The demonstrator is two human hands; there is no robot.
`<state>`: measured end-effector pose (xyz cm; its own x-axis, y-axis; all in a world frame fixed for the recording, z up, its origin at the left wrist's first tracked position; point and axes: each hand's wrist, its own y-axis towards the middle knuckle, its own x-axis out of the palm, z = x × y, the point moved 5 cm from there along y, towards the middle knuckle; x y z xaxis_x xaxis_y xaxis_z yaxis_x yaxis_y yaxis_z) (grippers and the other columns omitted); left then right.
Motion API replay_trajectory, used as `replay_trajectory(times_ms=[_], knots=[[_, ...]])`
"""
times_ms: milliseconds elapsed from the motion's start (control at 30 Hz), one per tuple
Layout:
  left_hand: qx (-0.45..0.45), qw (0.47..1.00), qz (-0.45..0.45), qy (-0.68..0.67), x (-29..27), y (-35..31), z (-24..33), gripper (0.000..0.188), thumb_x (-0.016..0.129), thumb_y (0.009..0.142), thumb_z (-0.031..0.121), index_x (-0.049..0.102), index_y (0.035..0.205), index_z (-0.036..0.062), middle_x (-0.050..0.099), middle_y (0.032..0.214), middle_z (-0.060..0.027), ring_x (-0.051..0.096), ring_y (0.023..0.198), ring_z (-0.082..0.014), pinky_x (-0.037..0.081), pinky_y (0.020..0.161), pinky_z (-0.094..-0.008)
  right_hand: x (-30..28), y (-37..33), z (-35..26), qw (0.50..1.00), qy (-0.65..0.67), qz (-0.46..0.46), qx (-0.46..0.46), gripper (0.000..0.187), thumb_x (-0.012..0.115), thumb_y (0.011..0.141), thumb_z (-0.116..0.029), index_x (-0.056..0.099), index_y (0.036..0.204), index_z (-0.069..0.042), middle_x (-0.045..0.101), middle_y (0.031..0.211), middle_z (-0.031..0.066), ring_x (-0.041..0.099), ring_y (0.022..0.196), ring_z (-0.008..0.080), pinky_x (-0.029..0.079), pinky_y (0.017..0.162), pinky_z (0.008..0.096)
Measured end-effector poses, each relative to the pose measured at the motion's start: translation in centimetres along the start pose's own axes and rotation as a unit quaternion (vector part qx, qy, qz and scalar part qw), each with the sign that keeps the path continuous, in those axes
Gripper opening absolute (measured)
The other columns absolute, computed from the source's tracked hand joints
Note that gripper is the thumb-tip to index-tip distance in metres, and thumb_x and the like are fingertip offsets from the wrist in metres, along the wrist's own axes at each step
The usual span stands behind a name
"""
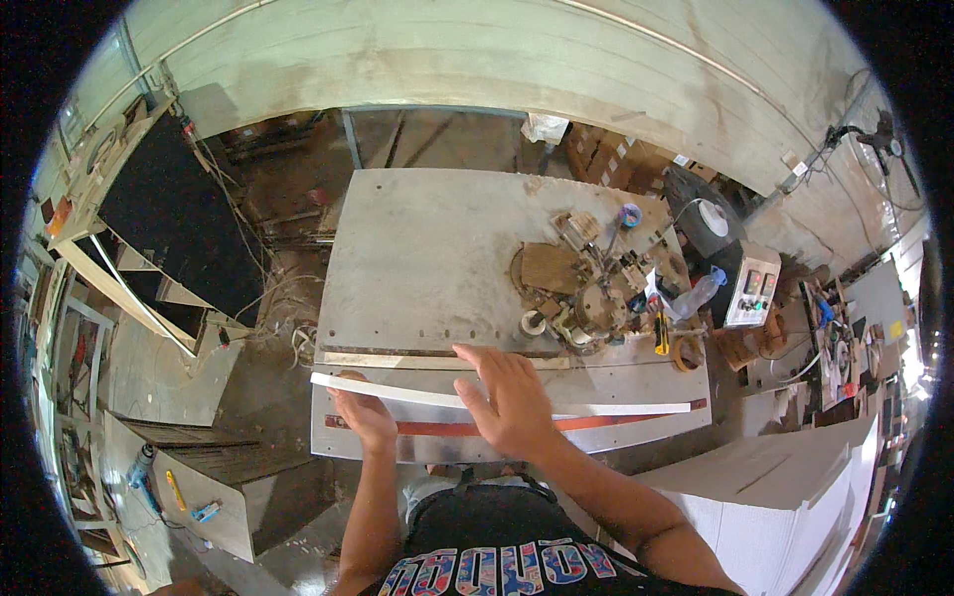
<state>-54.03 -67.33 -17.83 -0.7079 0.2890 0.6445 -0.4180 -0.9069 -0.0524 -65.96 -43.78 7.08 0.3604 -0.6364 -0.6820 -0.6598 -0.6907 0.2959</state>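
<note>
A long, narrow white board [606, 408] spans the near side of the workbench, its thin pale edge facing up. Near its left end my left hand [370, 415] grips it, the fingertips hidden behind the board. My right hand [512, 402] rests across the middle of the board with fingers stretched out and thumb apart. Below the board, an orange-red strip [437, 429] runs along the front part of the metal bench [417, 248]. A wooden rail [437, 361] lies just beyond the board.
A dusty machine [601, 303] sits on the bench's right side, with a yellow-handled tool [662, 335] and a tape roll [687, 353] nearby. Further right stands a control box [752, 285] with buttons. A drill [141, 465] lies at lower left; white panels [755, 487] stand at lower right.
</note>
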Motion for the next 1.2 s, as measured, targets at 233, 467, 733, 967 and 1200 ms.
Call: replay_trajectory(times_ms=[233,467,733,967,1200], knots=[[0.016,0.998,-0.056,0.003,0.5,0.1,1.0,0.045,0.049,0.124,0.054,0.060,0.129,0.0104,0.064,0.120,-0.0016,0.061,0.116,-0.0172,0.047,0.110,-0.0370,0.6,-0.3,-1.0,0.997,0.063,0.035,-0.041,0.049,0.063,0.116,-0.035,0.064,0.153,-0.002,0.072,0.144,0.0228,0.065,0.134,0.0441,0.045,0.118,0.0562],[0.036,0.999,0.020,0.011,2.9,-0.7,1.8,0.051,0.041,0.126,0.058,0.050,0.100,0.0154,0.048,0.098,0.0023,0.048,0.099,-0.0155,0.043,0.100,-0.0378,-0.3,-1.7,-0.1,0.998,0.040,0.007,-0.054,0.051,0.065,0.113,-0.032,0.063,0.157,-0.006,0.070,0.145,0.0212,0.060,0.141,0.0426,0.040,0.122,0.0569],[0.060,0.998,-0.017,0.026,3.6,-1.4,3.3,0.039,0.042,0.126,0.038,0.042,0.093,0.0172,0.040,0.090,0.0031,0.041,0.085,-0.0130,0.039,0.087,-0.0320,-2.0,-4.6,1.9,0.972,-0.232,-0.013,0.046,0.067,0.065,0.114,-0.054,0.061,0.160,-0.006,0.070,0.145,0.0203,0.058,0.147,0.0415,0.033,0.129,0.0703],[0.030,0.999,-0.019,0.029,4.1,-1.2,3.6,0.041,0.042,0.127,0.046,0.054,0.102,0.0148,0.051,0.097,0.0025,0.048,0.094,-0.0116,0.043,0.091,-0.0333,-1.1,-3.9,1.4,0.988,-0.155,-0.003,0.021,0.058,0.069,0.113,-0.046,0.066,0.156,-0.006,0.071,0.145,0.0190,0.063,0.141,0.0400,0.040,0.127,0.0612],[-0.027,0.996,0.081,0.033,2.5,0.3,1.7,0.074,0.054,0.118,0.071,0.064,0.149,0.0048,0.069,0.129,-0.0061,0.064,0.116,-0.0216,0.051,0.104,-0.0391,-5.6,-4.1,1.9,0.996,-0.057,0.046,-0.042,0.045,0.076,0.108,-0.027,0.072,0.148,-0.009,0.071,0.145,0.0186,0.062,0.139,0.0423,0.043,0.124,0.0570]])
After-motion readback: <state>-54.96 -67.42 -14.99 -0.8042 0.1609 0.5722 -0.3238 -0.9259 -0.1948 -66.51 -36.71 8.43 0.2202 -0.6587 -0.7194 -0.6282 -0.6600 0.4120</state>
